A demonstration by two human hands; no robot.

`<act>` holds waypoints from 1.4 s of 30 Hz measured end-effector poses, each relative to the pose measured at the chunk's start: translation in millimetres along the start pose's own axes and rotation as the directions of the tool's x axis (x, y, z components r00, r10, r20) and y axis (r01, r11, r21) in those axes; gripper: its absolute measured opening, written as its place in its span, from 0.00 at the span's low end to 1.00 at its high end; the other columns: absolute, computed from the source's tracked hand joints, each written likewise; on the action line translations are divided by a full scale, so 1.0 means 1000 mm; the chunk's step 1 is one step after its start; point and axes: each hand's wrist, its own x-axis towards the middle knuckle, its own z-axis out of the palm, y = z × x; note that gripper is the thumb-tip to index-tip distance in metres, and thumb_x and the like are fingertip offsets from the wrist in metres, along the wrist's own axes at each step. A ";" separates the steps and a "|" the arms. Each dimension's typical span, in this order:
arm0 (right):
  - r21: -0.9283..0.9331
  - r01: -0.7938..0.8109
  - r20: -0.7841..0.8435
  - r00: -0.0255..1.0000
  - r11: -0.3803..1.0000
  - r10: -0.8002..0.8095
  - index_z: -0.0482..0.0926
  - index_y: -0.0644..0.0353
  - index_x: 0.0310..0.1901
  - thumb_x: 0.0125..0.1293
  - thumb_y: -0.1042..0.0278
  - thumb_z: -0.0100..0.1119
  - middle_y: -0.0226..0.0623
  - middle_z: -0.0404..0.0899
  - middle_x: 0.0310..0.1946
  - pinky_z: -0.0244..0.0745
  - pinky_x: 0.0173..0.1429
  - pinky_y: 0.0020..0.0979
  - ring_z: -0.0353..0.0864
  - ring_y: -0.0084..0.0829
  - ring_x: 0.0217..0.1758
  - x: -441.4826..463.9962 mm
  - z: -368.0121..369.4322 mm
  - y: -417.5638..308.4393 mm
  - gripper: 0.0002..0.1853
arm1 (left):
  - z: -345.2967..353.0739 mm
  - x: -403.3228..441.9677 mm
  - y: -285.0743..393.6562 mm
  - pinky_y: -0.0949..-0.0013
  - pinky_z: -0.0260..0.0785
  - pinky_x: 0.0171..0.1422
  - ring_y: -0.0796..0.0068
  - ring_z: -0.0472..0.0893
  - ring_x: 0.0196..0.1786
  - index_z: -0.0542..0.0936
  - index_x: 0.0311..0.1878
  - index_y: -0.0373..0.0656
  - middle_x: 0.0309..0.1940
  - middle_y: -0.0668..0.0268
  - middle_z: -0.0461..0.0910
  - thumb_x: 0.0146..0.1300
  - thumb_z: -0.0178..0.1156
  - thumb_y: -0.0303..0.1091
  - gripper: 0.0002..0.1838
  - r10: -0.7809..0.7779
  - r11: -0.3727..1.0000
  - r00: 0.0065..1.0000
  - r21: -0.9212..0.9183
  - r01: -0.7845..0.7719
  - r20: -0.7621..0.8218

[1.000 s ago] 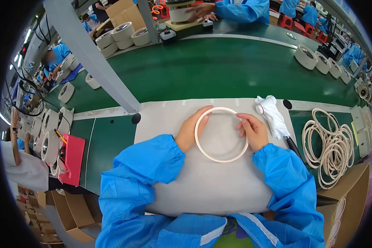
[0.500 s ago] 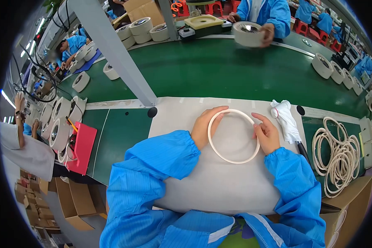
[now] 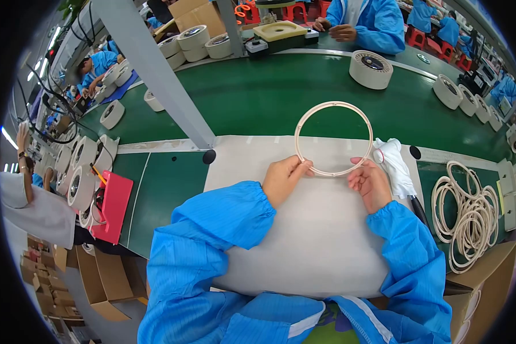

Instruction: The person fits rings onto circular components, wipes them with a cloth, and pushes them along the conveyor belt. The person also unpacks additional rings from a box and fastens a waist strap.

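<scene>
A thin off-white ring [image 3: 333, 104] with small notches along its face is tilted up above the work mat. My left hand [image 3: 285, 179] pinches its lower left edge between thumb and fingers. At the lower right edge, my right hand [image 3: 371, 186] has its fingers loosely curled and apart, close against the ring; whether they touch it I cannot tell. Right of that hand lies a tool wrapped in white cloth [image 3: 397, 169], its dark handle pointing toward me.
Several similar rings [image 3: 467, 221] lie heaped at the right. White round housings [image 3: 371, 70] stand on the green conveyor [image 3: 258, 97]. A grey post [image 3: 160, 74] rises at the left, near a red bin [image 3: 116, 206]. Opposite sits a co-worker [image 3: 378, 26] in blue.
The ring has moved away from me and tilted up, its notched face now showing. My left hand has shifted to its lower edge. The co-worker has released a white housing onto the conveyor.
</scene>
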 end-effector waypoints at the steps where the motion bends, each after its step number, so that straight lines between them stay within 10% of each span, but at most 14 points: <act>1: -0.020 0.001 -0.010 1.000 1.000 -0.002 0.73 0.61 0.37 0.65 0.63 0.37 0.31 0.73 0.19 0.63 0.25 0.18 0.70 0.20 0.20 -0.001 0.001 0.000 0.14 | 0.002 0.000 0.001 0.74 0.67 0.45 0.75 0.77 0.35 0.76 0.37 0.33 0.28 0.60 0.79 0.63 0.46 0.32 0.12 -0.003 1.000 1.000 -0.021 0.004 0.022; 21: -0.231 -0.005 -0.001 1.000 0.973 0.005 0.72 0.60 0.34 0.67 0.60 0.40 0.28 0.72 0.21 0.64 0.27 0.17 0.68 0.16 0.21 0.002 -0.004 0.010 0.14 | -0.002 0.004 0.003 0.73 0.67 0.45 0.75 0.75 0.41 0.69 0.50 0.34 0.39 0.58 0.76 0.67 0.38 0.38 0.18 -0.054 0.921 0.997 -0.384 0.073 0.062; 42: -0.247 0.002 -0.021 1.000 0.969 -0.007 0.72 0.59 0.34 0.67 0.59 0.39 0.28 0.72 0.20 0.63 0.26 0.17 0.68 0.16 0.21 0.002 -0.003 0.009 0.14 | -0.001 0.004 0.007 0.75 0.66 0.45 0.78 0.74 0.38 0.72 0.47 0.34 0.35 0.61 0.77 0.66 0.41 0.36 0.17 -0.017 0.954 0.998 -0.297 0.032 0.052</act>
